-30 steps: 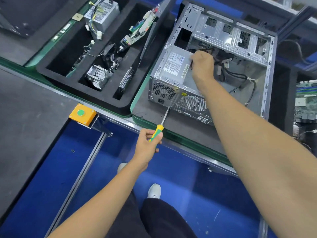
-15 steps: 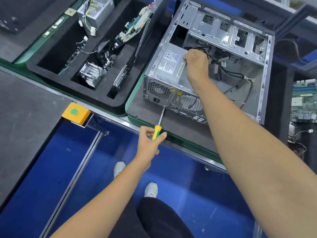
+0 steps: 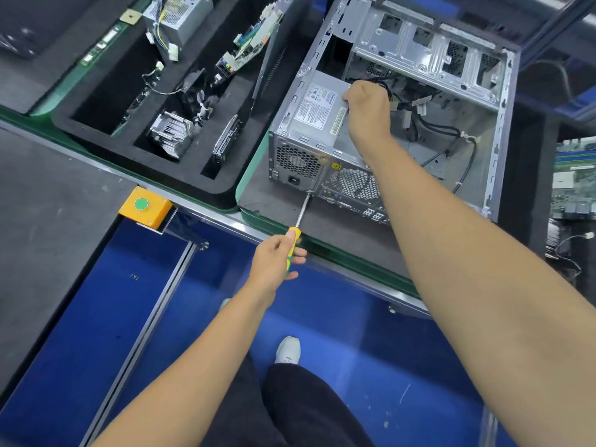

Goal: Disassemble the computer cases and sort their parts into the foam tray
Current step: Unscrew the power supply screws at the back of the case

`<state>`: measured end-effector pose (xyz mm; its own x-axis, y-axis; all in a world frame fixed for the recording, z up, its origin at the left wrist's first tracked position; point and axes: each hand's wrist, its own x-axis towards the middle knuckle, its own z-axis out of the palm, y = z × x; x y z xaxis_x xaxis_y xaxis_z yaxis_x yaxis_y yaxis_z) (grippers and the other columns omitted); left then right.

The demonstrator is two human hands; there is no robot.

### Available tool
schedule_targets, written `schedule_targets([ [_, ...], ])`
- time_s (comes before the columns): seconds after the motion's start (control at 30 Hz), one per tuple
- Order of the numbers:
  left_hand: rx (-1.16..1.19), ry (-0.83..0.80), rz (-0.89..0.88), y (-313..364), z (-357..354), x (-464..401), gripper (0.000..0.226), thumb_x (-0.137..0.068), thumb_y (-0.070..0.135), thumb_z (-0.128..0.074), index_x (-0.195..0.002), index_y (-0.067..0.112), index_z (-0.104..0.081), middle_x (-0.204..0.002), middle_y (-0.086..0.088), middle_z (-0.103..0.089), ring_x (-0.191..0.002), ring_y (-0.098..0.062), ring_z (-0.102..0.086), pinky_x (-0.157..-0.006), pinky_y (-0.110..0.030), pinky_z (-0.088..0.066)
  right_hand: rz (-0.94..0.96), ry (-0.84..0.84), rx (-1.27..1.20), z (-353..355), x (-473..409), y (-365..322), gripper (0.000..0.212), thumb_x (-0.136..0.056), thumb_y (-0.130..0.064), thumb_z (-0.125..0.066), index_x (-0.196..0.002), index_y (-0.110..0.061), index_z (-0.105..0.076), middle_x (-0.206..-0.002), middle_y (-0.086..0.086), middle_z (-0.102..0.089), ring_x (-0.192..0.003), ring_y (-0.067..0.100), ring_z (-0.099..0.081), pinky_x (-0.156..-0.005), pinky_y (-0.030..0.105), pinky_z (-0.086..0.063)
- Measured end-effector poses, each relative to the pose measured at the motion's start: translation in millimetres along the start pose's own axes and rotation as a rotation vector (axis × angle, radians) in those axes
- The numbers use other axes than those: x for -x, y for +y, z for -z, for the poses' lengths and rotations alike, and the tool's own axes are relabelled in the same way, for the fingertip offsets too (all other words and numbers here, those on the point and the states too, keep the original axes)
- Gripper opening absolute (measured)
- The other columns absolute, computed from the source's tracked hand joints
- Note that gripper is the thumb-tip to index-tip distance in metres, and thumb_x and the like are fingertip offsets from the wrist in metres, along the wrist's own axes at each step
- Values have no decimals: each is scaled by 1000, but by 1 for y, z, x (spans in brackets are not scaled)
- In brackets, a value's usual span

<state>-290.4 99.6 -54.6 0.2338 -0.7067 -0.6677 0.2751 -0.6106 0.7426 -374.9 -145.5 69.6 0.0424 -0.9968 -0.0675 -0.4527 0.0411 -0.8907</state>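
Observation:
An open grey computer case (image 3: 503, 130) lies on its side on the bench. Its power supply (image 3: 317, 108), a grey box with a white label, sits in the near left corner. My right hand (image 3: 367, 106) grips the inner edge of the power supply, among black cables (image 3: 432, 124). My left hand (image 3: 277, 259) holds a yellow-green screwdriver (image 3: 298, 230); its tip touches the case's rear panel under the supply's vent. The black foam tray (image 3: 206, 185) stands to the left, holding another power supply (image 3: 180, 14), a circuit board (image 3: 254, 43), a heatsink (image 3: 172, 133) and a drive (image 3: 227, 140).
A yellow box with a green button (image 3: 145, 206) is fixed at the bench's front edge. A motherboard (image 3: 574, 179) lies at the far right. Below the bench are a blue floor (image 3: 354, 333) and my shoes.
My left hand has shifted its fingers on the screwdriver handle, with the tip staying on the rear panel. My right hand stays on the power supply. The view shifted slightly.

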Motion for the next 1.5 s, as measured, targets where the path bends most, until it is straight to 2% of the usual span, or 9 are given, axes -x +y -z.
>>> schedule_targets([
  [0.23, -51, 25, 75, 8, -7, -2, 38, -105, 51, -48, -105, 21, -70, -94, 0, -73, -74, -16, -54, -66, -33, -54, -18, 11, 13, -1, 0, -1, 42, -84, -3, -47, -56, -25, -25, -56, -10, -24, -55, 10, -19, -54, 29, -16],
  [0.3, -69, 81, 6, 3, -12, -1, 30, -101, 54, -56, -105, 24, -60, -95, 0, -60, -75, -17, -52, -60, -30, -50, -20, 14, 20, 0, 0, -1, 42, -83, -2, -46, -56, -25, -24, -55, -10, -23, -53, 9, -18, -53, 28, -16],
  [0.4, -100, 159, -119, -11, -16, 1, 38, -90, 47, -76, -105, 27, -48, -108, -6, -56, -85, -22, -54, -74, -45, -56, -19, 12, 29, 0, 0, -2, 42, -84, -3, -47, -56, -25, -24, -57, -9, -23, -54, 10, -19, -53, 29, -15],
  [0.53, -53, 217, -187, -15, -11, -2, 33, -86, 40, -82, -89, 21, -56, -79, 7, -61, -70, -16, -59, -64, -38, -59, -3, 11, 26, 0, -1, 1, 42, -88, -4, -48, -57, -24, -26, -60, -7, -26, -57, 10, -21, -55, 30, -17],
  [0.67, -16, 155, -171, -17, -10, -2, 34, -94, 47, -70, -89, 15, -62, -79, 3, -68, -74, -11, -71, -66, -34, -63, -8, 6, 26, 0, -2, 1, 41, -88, -2, -47, -57, -22, -28, -60, -4, -27, -60, 13, -23, -62, 31, -17],
  [0.9, -25, 109, -89, -17, -15, -3, 38, -103, 54, -48, -98, 23, -70, -80, 6, -73, -63, -6, -60, -55, -28, -47, -4, -2, 8, 0, -2, 2, 39, -89, -3, -46, -60, -21, -29, -61, -3, -27, -63, 16, -25, -65, 31, -20],
  [1.1, -22, 103, -201, -18, -14, 0, 30, -91, 51, -74, -101, 38, -48, -97, -1, -66, -67, -8, -65, -49, -26, -46, -14, -6, 3, 1, -1, 2, 36, -89, -3, -45, -60, -20, -33, -62, -2, -30, -64, 16, -27, -65, 31, -21],
  [1.3, 72, 103, -124, -16, -19, 0, 35, -98, 45, -68, -94, 12, -58, -82, 0, -69, -73, -15, -72, -54, -28, -53, -20, 3, 14, -1, -2, 2, 37, -88, -3, -44, -60, -22, -30, -61, -4, -28, -60, 13, -24, -65, 31, -20],
  [1.5, 119, 43, -17, -14, -27, -2, 33, -106, 44, -50, -101, 17, -68, -89, -2, -71, -65, -11, -62, -51, -26, -47, -25, 8, 11, -1, -2, 2, 35, -87, -3, -45, -60, -21, -32, -62, -3, -30, -63, 16, -27, -64, 31, -22],
])
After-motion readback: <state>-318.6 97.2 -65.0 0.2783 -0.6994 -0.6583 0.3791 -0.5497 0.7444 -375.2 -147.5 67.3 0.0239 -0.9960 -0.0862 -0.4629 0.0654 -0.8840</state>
